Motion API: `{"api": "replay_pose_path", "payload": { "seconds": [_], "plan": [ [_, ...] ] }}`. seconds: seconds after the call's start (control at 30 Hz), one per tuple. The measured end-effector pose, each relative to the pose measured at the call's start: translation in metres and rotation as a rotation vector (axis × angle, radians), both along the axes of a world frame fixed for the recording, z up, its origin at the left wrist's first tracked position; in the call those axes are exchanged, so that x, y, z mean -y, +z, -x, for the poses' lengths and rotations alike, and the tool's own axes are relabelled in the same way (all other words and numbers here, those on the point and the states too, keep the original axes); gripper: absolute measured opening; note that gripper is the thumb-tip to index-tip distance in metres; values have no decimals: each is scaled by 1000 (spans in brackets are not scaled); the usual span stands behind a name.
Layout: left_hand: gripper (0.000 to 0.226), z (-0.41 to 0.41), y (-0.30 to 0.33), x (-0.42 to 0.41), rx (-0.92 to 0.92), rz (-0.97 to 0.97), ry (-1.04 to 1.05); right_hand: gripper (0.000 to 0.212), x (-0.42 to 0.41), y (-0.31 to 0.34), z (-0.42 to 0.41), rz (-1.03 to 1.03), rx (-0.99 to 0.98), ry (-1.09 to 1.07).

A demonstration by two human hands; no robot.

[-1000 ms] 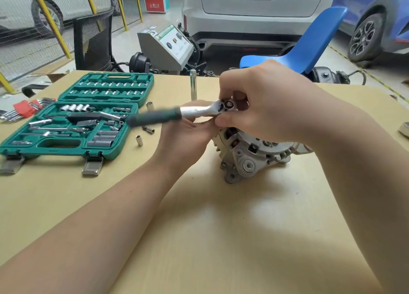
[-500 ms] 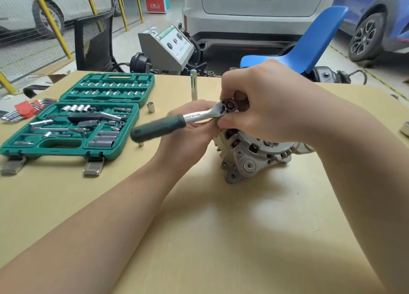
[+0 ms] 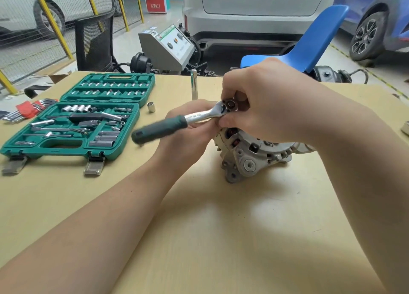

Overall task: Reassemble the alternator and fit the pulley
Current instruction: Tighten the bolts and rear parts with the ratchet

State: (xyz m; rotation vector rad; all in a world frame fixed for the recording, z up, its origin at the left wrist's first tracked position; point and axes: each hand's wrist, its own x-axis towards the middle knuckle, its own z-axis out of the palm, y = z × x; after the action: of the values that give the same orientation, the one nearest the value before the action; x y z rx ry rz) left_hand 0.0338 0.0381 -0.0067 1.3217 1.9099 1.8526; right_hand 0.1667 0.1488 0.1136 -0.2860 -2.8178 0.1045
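Observation:
The silver alternator stands on the wooden table, right of centre. A ratchet wrench with a dark green handle sits on its top, the head over the alternator and the handle pointing left and toward me. My right hand wraps over the ratchet head from the right, fingers pinched on it. My left hand lies under the wrench's shaft against the alternator's left side; its fingers are hidden behind the wrench. What the socket sits on is hidden by my hands.
An open green socket set case lies at the left. A loose socket and a tall upright socket stand behind the wrench. Red-holdered hex keys lie at the far left. A blue chair stands behind the table.
The wrench handle has swung toward me and downward, from pointing left to pointing lower left. Both hands stay on the alternator's top.

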Motion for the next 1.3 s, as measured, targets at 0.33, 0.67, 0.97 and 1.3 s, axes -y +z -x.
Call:
{"api": "replay_pose_path", "payload": {
  "seconds": [0.33,0.67,0.97,1.3],
  "plan": [
    [16,4,1,-2,25,-138,-40,37,0,-4,2,-28,-65,-43],
    [16,1,1,-2,54,-160,-63,51,4,-7,4,-95,-103,-125],
    [17,0,1,1,110,-142,-73,33,0,-4,2,-50,-39,-65],
    [17,-1,2,-3,184,-111,-12,30,-1,-5,2,-88,-47,-30]
  ]
}}
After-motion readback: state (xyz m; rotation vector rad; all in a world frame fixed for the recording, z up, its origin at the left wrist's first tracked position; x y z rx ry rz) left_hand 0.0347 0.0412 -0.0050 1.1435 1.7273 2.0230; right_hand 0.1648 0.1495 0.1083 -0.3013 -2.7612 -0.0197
